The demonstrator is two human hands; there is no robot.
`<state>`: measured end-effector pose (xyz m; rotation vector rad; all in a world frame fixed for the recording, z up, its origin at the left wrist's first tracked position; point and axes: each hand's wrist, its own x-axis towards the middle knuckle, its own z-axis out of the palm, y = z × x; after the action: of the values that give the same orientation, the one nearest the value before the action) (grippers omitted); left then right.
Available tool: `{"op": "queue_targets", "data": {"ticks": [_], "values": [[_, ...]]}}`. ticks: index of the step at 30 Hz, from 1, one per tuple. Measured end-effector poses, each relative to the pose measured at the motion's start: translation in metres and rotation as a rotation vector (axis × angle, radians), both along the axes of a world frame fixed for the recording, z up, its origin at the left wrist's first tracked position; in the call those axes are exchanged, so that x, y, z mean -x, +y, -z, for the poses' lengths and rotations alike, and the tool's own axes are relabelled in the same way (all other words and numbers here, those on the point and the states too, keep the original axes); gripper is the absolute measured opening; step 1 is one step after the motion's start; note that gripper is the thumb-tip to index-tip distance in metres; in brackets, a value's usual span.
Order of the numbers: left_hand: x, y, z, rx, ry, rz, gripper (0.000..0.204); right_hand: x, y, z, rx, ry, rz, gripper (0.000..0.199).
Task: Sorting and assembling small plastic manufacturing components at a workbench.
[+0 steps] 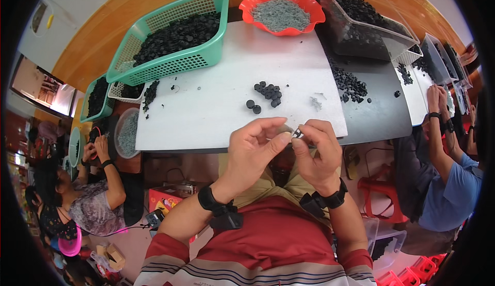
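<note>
Bare white tabletop (pixel 216 105) lies open ahead; green basket (pixel 175 38), red bowl (pixel 282 11) and, apparently, a clear bin (pixel 361 28) block the far edge.

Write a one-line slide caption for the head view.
Both hands, left hand and right hand, pinch a small black part above a white table.

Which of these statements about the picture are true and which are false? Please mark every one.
1. Both hands meet over the near edge of the white table. True: the left hand and the right hand pinch a small dark part between their fingertips.
2. The red bowl holds black pieces. False: it holds grey ones.
3. The green basket is filled with black pieces. True.
4. The small pile of black pieces lies inside the green basket. False: it lies loose on the white table.
5. Each wrist wears a black band. True.
</note>
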<state>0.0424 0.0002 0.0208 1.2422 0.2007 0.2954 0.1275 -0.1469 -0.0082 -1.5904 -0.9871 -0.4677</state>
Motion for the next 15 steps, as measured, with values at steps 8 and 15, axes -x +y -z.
{"op": "queue_targets", "data": {"ticks": [8,15], "values": [[-0.014,0.059,-0.001,-1.224,-0.109,-0.258,0.030,0.001,-0.008,0.002,-0.068,0.140,-0.035,0.025],[-0.028,0.074,0.001,-1.494,-0.153,-0.123,0.027,0.004,-0.016,0.002,-0.059,0.164,-0.049,0.022]]}}
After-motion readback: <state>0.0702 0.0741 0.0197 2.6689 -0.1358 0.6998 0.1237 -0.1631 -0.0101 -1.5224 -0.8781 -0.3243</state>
